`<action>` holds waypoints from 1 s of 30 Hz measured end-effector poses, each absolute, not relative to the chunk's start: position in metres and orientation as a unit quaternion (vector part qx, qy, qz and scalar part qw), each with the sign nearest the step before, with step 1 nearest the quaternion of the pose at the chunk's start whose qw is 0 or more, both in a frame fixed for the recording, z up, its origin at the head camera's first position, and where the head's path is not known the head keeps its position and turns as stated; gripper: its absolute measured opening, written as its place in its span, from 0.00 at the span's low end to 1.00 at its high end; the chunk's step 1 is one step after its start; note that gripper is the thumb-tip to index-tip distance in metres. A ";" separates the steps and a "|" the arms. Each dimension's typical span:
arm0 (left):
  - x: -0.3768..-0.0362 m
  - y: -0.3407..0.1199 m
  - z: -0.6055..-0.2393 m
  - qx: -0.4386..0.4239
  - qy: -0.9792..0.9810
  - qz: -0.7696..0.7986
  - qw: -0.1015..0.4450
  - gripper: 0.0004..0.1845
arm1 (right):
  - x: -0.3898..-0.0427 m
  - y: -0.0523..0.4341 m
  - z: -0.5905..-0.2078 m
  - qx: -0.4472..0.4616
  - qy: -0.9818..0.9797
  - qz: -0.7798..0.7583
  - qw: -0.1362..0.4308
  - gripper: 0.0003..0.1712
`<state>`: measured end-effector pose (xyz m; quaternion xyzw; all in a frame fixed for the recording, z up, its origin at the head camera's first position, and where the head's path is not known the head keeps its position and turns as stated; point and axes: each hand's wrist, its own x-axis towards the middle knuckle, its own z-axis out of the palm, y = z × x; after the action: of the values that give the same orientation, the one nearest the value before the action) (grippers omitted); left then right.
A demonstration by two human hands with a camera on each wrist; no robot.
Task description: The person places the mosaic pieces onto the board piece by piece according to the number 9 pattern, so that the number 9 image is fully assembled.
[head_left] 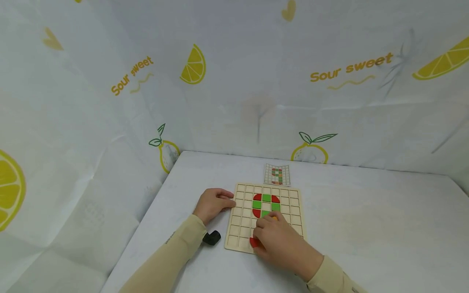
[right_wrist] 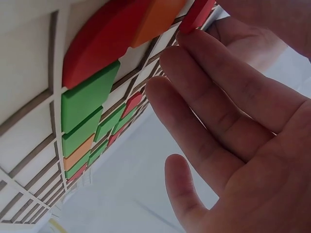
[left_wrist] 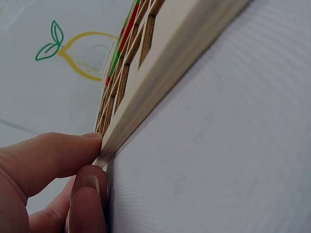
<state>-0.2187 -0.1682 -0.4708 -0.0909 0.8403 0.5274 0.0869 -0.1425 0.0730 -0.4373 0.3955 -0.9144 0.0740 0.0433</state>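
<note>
A wooden grid board [head_left: 239, 211] lies on the table with red, green and orange pieces set in its squares. Its left edge is pinched by my left hand [head_left: 212, 204], one finger on top and another against the underside in the left wrist view. Over the board's lower part, my right hand [head_left: 283, 244] pinches a red quarter-round piece [head_left: 254, 242] at the lower-left squares. In the right wrist view that red piece [right_wrist: 197, 14] sits by the fingertips, in line with an orange piece [right_wrist: 160, 19] and another red piece [right_wrist: 102, 43]. The other fingers are stretched out.
Behind the board lies a small pattern card [head_left: 269, 181] showing a coloured grid figure. A black device [head_left: 211, 238] sits at the left wrist. White cloth printed with lemons [head_left: 309, 152] hangs along the back and left of the table.
</note>
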 end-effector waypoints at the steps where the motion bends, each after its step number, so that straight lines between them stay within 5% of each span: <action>1: -0.219 -0.169 -0.471 -0.089 0.842 0.525 0.086 0.14 | -0.143 0.073 -0.438 0.395 -0.915 0.074 0.042 0.13; 30: -0.221 -0.169 -0.473 -0.093 0.842 0.524 0.090 0.14 | -0.143 0.073 -0.437 0.387 -0.920 0.067 0.021 0.12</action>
<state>-0.2211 -0.1687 -0.4734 -0.0928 0.8419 0.5238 0.0903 -0.1434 0.0728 -0.4375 0.3865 -0.9196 0.0669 0.0205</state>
